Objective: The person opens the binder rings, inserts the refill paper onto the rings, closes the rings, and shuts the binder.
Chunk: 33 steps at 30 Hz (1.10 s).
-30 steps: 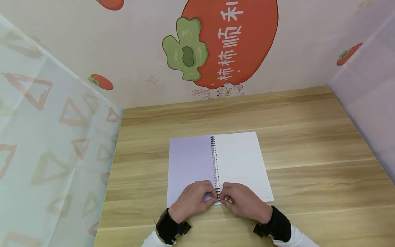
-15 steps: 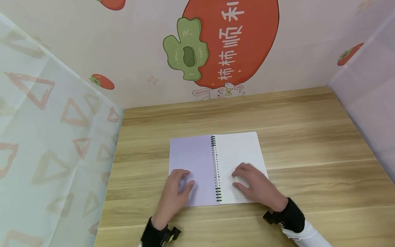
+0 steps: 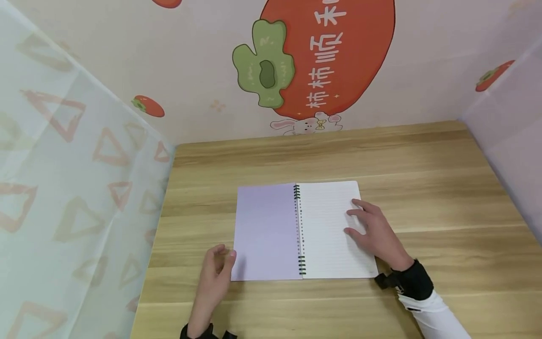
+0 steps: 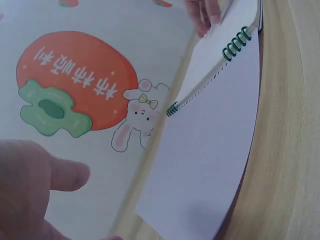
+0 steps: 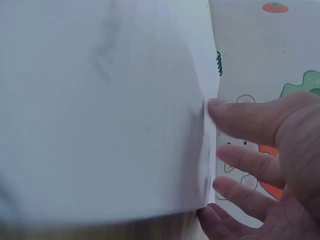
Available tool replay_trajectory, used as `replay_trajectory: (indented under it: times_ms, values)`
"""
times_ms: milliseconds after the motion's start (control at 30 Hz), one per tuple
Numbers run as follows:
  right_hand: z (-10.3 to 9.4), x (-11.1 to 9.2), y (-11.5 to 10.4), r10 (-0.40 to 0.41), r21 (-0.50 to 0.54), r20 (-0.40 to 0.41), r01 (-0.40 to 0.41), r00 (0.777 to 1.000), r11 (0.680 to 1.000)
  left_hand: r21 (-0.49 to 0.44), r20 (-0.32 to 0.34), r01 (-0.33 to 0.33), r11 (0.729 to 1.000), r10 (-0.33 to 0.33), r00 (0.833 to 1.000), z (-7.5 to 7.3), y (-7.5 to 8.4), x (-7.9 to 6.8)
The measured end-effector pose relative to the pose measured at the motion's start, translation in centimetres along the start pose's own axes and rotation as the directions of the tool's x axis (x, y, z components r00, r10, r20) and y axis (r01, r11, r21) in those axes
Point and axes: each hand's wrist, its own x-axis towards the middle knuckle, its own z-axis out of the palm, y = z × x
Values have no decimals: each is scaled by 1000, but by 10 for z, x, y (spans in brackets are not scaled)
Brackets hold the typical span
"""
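A spiral notebook lies spread on the table, with a plain lilac sheet on the left and a lined white page on the right. Short groups of dark green rings sit at the top and bottom of its spine. Beside the lower left edge is my left hand, fingers loosely bent and holding nothing. My right hand is spread over the right edge of the white page. In the right wrist view its thumb is at the paper's edge; I cannot tell whether it presses there.
The wooden table extends around the notebook. A back wall printed with persimmons and a rabbit rises behind it. Patterned side sheets bound the table at left and right.
Both hands have left the lower rings, where their fingers were pinched together. The left moved left past the lilac sheet's edge; the right moved right and up to the white page's outer edge.
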Motion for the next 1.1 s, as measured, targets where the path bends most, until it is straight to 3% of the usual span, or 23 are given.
replay_trajectory:
  times_ms: [100,333,500,600,900,1100]
  values:
    - [2,1,1,19,-3,7,-19,1000,1000,-22,-15,43,999,-43,999,-1,-4,2]
    - [2,8,5,105,12,32,-106,994,994,-90,74,144,985,-138,988,-3,-8,2]
    - [2,16,5,111,12,43,-111,993,994,-175,70,217,960,-207,976,-3,-8,3]
    - [2,21,4,100,9,52,-101,994,995,-214,61,224,951,-216,975,-4,-6,3]
    - [4,38,4,80,19,37,-81,996,997,-266,-21,109,958,-119,993,-10,12,3]
    - [5,46,3,95,32,47,-97,994,995,-275,-109,-77,958,49,993,1,27,1]
